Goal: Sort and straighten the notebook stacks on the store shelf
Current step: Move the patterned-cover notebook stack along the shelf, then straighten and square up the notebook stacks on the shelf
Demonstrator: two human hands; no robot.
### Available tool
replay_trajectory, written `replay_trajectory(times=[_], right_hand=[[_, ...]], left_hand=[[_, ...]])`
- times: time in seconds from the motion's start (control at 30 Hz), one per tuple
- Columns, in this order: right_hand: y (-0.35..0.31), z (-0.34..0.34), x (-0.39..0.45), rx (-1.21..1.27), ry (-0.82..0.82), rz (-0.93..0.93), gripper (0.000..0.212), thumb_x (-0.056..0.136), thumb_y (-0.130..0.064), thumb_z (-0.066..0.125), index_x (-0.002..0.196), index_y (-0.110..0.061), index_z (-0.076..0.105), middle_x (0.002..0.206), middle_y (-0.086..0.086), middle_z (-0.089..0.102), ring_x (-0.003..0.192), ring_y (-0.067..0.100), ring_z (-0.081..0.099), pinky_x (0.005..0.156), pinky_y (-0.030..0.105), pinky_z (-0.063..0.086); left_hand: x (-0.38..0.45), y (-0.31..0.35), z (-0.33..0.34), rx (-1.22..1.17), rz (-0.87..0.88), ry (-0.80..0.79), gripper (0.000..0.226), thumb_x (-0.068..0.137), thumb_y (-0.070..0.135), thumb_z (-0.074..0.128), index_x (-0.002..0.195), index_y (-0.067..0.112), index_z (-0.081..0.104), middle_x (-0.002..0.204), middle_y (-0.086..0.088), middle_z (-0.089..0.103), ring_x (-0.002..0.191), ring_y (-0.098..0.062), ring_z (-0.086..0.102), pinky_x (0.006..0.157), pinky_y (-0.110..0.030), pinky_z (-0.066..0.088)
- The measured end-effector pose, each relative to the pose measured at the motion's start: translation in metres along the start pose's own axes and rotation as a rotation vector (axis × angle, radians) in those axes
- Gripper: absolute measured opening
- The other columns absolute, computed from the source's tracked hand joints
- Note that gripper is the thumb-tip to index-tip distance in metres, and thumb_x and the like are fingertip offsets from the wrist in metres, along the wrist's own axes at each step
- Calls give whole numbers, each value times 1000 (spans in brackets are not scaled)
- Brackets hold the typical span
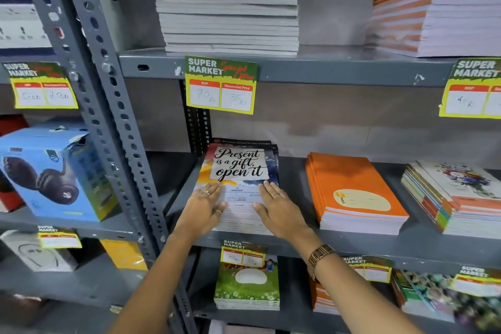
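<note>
A stack of notebooks with a "Present is a gift, open it" cover (240, 168) lies on the middle grey shelf (295, 245), left of centre. My left hand (202, 207) rests flat on the stack's front left corner, fingers spread. My right hand (279, 207) lies flat on its front right corner, fingers spread. Neither hand grips anything. To the right sits an orange notebook stack (355, 192), and further right a flower-covered stack (458, 195), slightly fanned.
The upper shelf holds a tall white-edged stack (230, 3) and an orange-striped stack (433, 8). Price tags (221, 84) hang from shelf edges. A blue headphone box (51, 171) stands beyond the perforated upright (108, 106). Green-cover notebooks (248, 282) and more stacks lie below.
</note>
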State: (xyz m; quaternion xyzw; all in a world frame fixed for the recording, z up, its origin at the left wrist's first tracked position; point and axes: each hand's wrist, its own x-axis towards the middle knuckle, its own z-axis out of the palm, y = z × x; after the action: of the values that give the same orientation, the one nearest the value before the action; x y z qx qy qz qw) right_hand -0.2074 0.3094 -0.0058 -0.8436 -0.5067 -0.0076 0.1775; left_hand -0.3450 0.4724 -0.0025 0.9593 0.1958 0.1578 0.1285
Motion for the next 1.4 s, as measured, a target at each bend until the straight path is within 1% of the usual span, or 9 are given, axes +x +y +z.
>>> replay_trajectory(times=[0.37,0.63,0.77,0.9,0.97,1.03,1.13,1.27,1.4], right_hand=[[4,11,-4,-108,93,-33,57,99,-41,28,145,-9,20,154,10,27,143,22,19,118,30,12],[0,8,-6,-237,120,-62,55,97,-36,40,139,-1,34,145,18,42,136,30,36,115,39,27],[-2,5,-10,-333,203,-74,50,83,-36,65,119,-1,60,119,15,67,113,28,62,94,38,51],[-3,3,-10,-376,259,-81,51,69,-40,78,105,-5,70,103,9,75,97,22,70,79,32,58],[-2,6,-9,-333,238,-97,52,81,-38,67,119,-2,60,119,14,67,113,25,62,94,35,51],[3,7,-7,-211,147,-107,56,95,-38,44,138,-3,37,144,15,44,135,27,38,114,36,29],[15,3,-10,-66,112,-88,55,99,-41,30,144,-9,24,154,7,27,143,18,19,118,30,5],[44,-7,-33,-72,211,-3,52,99,-39,30,143,-10,28,153,6,30,143,16,21,115,27,-1],[82,-25,-56,-85,296,108,47,99,-32,35,140,-8,35,150,9,36,141,20,27,117,30,5]], left_hand=[[0,-7,1,-42,67,27,47,96,24,46,140,12,35,151,-8,33,143,-18,22,118,-31,11],[0,-8,2,-38,85,25,47,95,23,46,139,12,36,150,-7,34,142,-19,24,119,-31,12],[-2,-8,3,-23,84,43,46,96,25,45,139,12,36,149,-7,36,142,-19,25,119,-31,13],[-3,-7,3,-9,88,50,45,96,22,45,139,11,37,148,-8,38,141,-21,27,118,-34,15],[-3,-5,2,-7,89,53,45,96,21,45,139,11,37,149,-8,37,141,-21,27,118,-34,15],[-4,-4,2,5,89,53,46,96,22,44,140,12,35,149,-8,36,142,-20,26,118,-33,14],[-4,0,2,43,44,28,54,95,41,38,141,12,32,151,-7,33,143,-17,22,120,-33,11],[-6,25,1,57,6,45,106,69,80,-3,140,11,34,150,-8,36,142,-19,25,120,-38,11],[0,59,17,54,33,67,71,91,60,20,142,12,29,152,-8,31,143,-19,20,120,-38,7]])
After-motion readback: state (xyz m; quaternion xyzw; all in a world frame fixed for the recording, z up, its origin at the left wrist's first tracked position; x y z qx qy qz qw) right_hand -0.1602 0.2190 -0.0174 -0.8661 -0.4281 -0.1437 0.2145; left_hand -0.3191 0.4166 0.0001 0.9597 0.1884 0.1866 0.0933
